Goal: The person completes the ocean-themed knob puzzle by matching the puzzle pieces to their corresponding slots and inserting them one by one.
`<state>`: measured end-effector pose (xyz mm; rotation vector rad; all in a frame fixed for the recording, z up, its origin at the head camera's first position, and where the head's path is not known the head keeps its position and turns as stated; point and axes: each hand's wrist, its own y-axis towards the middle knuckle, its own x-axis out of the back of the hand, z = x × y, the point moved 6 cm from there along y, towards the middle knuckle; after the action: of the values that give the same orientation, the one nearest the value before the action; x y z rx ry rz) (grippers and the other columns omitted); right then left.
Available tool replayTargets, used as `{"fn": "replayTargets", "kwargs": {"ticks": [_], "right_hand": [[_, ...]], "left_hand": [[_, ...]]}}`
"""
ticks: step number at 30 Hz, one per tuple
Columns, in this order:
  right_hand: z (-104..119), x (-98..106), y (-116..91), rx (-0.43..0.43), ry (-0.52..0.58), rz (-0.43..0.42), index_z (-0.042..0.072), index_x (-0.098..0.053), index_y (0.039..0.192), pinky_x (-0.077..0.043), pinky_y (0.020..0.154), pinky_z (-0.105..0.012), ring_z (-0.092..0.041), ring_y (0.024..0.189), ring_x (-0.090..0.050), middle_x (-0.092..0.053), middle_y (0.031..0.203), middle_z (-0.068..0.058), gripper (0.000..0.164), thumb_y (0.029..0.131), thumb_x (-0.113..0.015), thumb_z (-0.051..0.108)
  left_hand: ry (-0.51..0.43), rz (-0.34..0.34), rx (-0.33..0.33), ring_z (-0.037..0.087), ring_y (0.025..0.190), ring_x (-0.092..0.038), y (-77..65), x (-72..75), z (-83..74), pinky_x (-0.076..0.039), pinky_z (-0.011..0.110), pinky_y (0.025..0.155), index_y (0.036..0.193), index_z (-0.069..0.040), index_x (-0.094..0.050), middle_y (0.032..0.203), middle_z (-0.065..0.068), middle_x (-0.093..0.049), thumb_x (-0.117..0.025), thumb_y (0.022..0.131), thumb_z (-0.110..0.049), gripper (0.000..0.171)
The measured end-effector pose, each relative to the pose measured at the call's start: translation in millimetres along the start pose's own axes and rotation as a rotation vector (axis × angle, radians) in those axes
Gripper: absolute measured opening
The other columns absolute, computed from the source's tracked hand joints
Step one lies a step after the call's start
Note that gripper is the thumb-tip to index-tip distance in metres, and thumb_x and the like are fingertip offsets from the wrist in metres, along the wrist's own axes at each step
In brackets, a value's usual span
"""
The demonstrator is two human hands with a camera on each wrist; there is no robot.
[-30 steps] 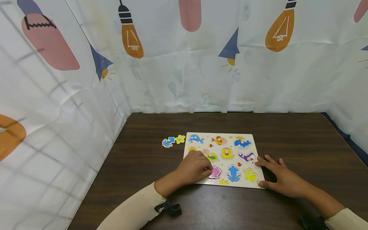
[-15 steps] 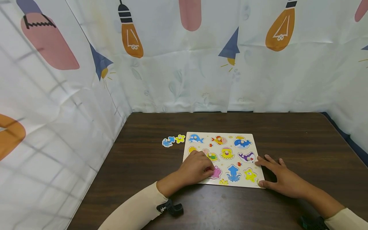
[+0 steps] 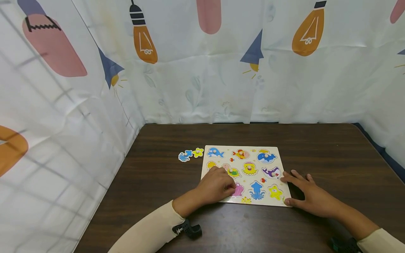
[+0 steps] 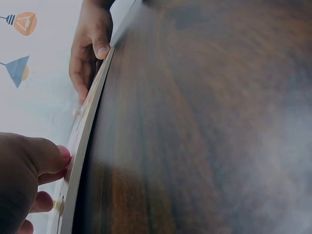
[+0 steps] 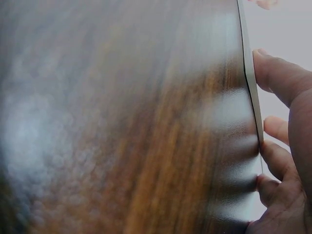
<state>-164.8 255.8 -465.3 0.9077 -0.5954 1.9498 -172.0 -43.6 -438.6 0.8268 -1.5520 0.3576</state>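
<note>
A light wooden puzzle board [image 3: 248, 200] with sea animal shapes lies on the dark table. My left hand [image 3: 215, 184] reaches over its front left part, thumb and fingertips pinching a pink puzzle piece [image 3: 238, 190]. The hand hides part of that piece and the shapes beneath it. In the left wrist view, the thumb [image 4: 51, 155] and a finger come together close over the board. My right hand [image 3: 311, 198] rests at the board's right edge, fingers spread and thumb near the front corner. Its fingers [image 5: 275, 158] touch the edge in the right wrist view.
Left of the board lie a loose blue puzzle piece [image 3: 185, 156] and a yellow star piece [image 3: 198, 152]. Knobbed pieces such as a whale [image 3: 266, 158] and a yellow octopus [image 3: 250, 169] sit in the board. Patterned curtains [image 3: 202, 91] hang behind and left of the table [image 3: 177, 135].
My left hand has shifted slightly right with the pink puzzle piece, which now lies more squarely on the board. My right hand has stayed in place.
</note>
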Motion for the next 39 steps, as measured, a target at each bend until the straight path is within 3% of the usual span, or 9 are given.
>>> {"fn": "replayTargets", "kwargs": {"ticks": [10,15,28,39], "right_hand": [[1.3,1.0,-0.2,-0.002,-0.002,-0.003,0.016,-0.049,0.151,0.006,0.117,-0.064,-0.052,0.148,-0.02,-0.033,0.162,-0.021,0.079,0.086,-0.076,0.053],[2.0,0.3,-0.3,-0.007,-0.008,-0.003,0.016,-0.049,0.151,0.006,0.117,-0.065,-0.051,0.148,-0.02,-0.032,0.162,-0.021,0.08,0.086,-0.076,0.054],[1.9,0.4,-0.6,-0.007,-0.009,-0.009,0.016,-0.049,0.15,0.006,0.117,-0.064,-0.051,0.148,-0.02,-0.032,0.162,-0.022,0.08,0.086,-0.077,0.054],[-0.4,-1.6,-1.9,0.015,-0.005,-0.015,0.017,-0.05,0.15,0.007,0.117,-0.063,-0.05,0.149,-0.02,-0.033,0.162,-0.02,0.078,0.087,-0.075,0.055]], "left_hand": [[-0.003,-0.001,-0.012,0.005,0.085,-0.053,-0.8,3.6,3.2,-0.04,0.028,0.08,0.089,-0.027,-0.08,0.083,-0.02,-0.069,-0.078,0.09,-0.031,0.005],[-0.016,-0.004,0.025,0.009,0.094,-0.059,-4.0,12.0,15.2,-0.042,0.033,0.086,0.096,-0.026,-0.081,0.092,-0.017,-0.073,-0.077,0.091,-0.033,0.009],[-0.027,-0.135,0.246,0.016,0.09,-0.063,-29.6,43.8,81.6,-0.046,0.042,0.084,0.096,-0.02,-0.08,0.092,-0.009,-0.075,-0.081,0.087,-0.025,0.011],[-0.017,-0.154,0.436,0.023,0.102,-0.063,-57.4,48.1,136.6,-0.045,0.05,0.093,0.1,-0.021,-0.08,0.102,-0.004,-0.075,-0.08,0.09,-0.022,0.01]]}}
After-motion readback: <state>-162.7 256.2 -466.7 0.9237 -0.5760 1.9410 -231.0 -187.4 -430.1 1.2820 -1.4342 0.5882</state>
